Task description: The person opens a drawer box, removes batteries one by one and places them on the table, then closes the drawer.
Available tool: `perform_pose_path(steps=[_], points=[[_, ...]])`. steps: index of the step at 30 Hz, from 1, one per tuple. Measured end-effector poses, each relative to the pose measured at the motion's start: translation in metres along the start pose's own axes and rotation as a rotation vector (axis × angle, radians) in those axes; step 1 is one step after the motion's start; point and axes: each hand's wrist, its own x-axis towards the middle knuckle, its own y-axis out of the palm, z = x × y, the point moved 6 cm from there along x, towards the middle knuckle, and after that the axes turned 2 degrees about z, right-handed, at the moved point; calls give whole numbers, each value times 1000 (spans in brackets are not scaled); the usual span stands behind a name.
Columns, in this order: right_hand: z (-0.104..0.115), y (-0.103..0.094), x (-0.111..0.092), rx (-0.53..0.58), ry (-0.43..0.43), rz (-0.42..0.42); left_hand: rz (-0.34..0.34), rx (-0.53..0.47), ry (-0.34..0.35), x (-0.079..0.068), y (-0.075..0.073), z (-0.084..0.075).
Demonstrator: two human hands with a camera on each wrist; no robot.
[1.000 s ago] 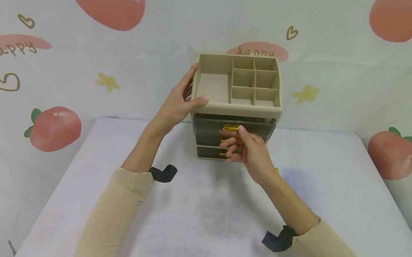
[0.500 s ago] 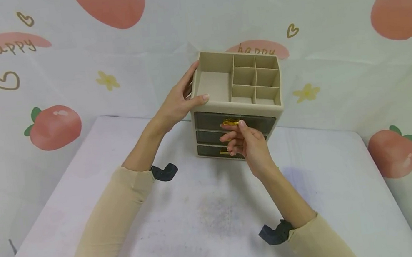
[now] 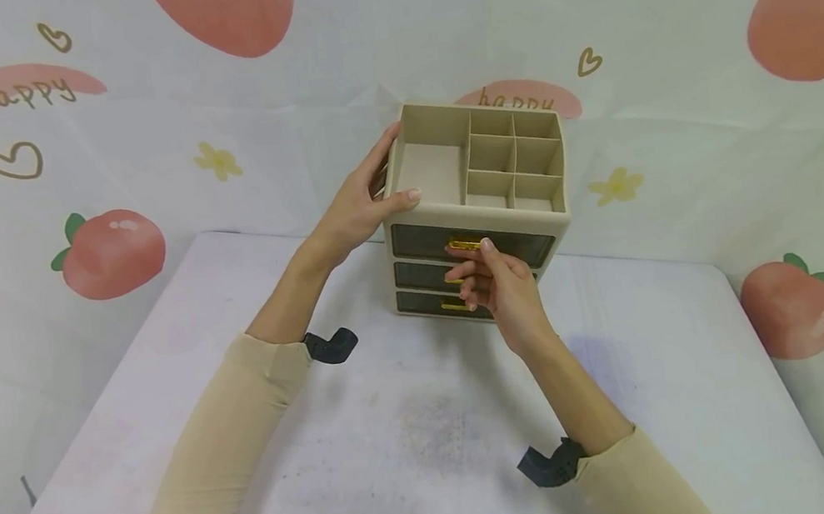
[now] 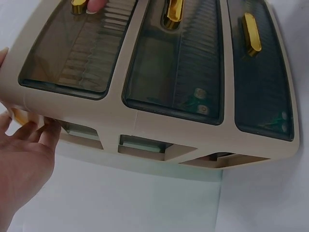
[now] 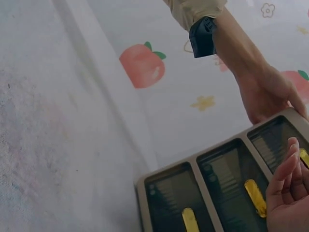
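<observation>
Drawer cabinet (image 3: 479,216) stands upright on the far part of the worktop (image 3: 373,462), slightly right of the middle. Left grip (image 3: 356,215) is clamped on its upper left side, thumb on top, probably so that it does not slide. Right grip (image 3: 512,292) pinches the gold handle (image 3: 464,243) of the top drawer (image 3: 420,242), apparently to guide it. One second ago this drawer stuck out; now it sits flush.

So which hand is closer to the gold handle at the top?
Right. The right hand is right at the top handle, touching it. The left hand is farther off, up and to the left, gripping the box by its left side.
</observation>
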Motion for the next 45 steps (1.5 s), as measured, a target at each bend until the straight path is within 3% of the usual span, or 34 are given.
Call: perform_pose_path(steps=[29,45], points=[[-33,-14,-19,23,105,-29,16,5,14,1,1,-2],[-50,-19,-19,2,161,-34,12,-3,6,0,1,0]])
